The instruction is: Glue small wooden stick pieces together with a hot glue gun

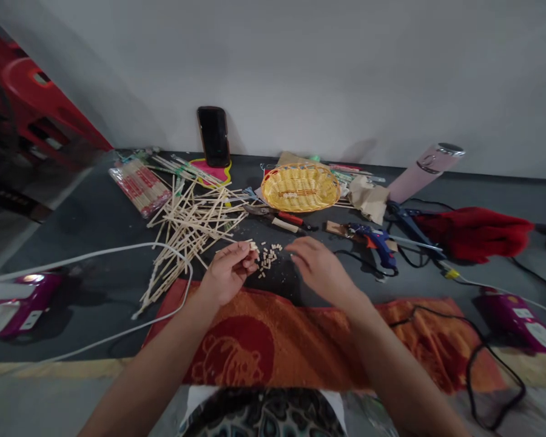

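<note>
Several short cut pieces of wooden stick (253, 246) sit pinched in the fingertips of my left hand (230, 271). Just right of it, more of these short pieces (268, 258) lie loose on the dark tabletop. My right hand (321, 267) hovers at the right side of that little pile, thumb and fingers apart, and I see nothing in it. To the left, long thin wooden sticks (193, 221) are strewn across each other. Pliers with red and pale handles (289, 221) lie behind the small pieces.
Behind stand a yellow woven basket (300, 188), a phone (213, 136) and a pink flask (425, 173). On the right are a blue glue gun (377, 243) and a red cloth (477, 233). An orange towel (300, 340) covers the front edge. A white cable (118, 247) loops at left.
</note>
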Available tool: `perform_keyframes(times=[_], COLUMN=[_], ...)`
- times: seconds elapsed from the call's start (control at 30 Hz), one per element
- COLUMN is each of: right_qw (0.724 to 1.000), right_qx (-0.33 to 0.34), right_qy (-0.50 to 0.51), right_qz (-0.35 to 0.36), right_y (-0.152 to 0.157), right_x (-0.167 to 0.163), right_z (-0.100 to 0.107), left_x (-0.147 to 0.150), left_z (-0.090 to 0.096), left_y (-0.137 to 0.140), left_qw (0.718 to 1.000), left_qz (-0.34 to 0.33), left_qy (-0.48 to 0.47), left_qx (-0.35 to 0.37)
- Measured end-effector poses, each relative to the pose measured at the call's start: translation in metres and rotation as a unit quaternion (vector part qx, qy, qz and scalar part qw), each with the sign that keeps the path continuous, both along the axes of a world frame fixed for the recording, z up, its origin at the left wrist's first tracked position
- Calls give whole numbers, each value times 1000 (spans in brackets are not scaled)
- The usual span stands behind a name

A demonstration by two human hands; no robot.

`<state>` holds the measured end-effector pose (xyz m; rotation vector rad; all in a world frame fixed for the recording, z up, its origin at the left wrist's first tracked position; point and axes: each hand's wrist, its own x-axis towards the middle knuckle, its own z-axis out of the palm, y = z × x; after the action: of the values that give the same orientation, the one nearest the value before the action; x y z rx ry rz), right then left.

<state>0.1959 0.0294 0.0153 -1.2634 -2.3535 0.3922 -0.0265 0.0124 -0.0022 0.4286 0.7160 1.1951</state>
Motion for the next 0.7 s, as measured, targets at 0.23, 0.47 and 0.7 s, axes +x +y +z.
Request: perform_keyframes(times=[0.23,0.47,0.7], right_qw=[995,991,998], right_qx=[-3,41,39], right_qy=[-96,-121,-34], right_qz=[39,42,28], right_y=[-7,-2,-3], right_x=[-34,-36,-33], right_z=[-26,-31,-32], left_x=[0,2,6], left_z=[4,4,3], left_y=[0,0,-3], left_qw=[1000,1000,998], left_qz=[-12,-21,-57], left_qy=[-15,-2,20], left_qx=[12,4,4])
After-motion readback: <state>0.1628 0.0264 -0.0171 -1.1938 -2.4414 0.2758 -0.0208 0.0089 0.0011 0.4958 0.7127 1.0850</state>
